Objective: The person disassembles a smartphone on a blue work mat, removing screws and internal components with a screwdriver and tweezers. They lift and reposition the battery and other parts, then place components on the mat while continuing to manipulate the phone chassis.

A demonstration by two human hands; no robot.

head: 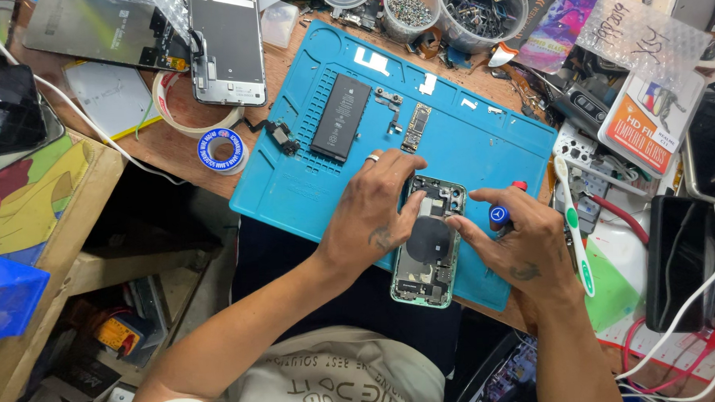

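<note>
An opened green phone body (427, 254) lies on the near edge of a blue work mat (317, 186), its insides showing. My left hand (374, 212) rests on the phone's left side, thumb and fingers on its upper part, a ring on one finger. My right hand (513, 243) is at the phone's right side, index finger touching its middle. That hand holds a small screwdriver (502, 212) with a blue cap and red handle. A black battery (340, 117) and a narrow circuit board (416, 128) lie further back on the mat.
A phone screen (227, 47) and a tape roll (222, 149) lie at the back left. Tubs of screws (408, 10) stand at the back. A white toothbrush (574, 225), packaged glass protectors (648, 115), a dark phone (672, 261) and cables crowd the right.
</note>
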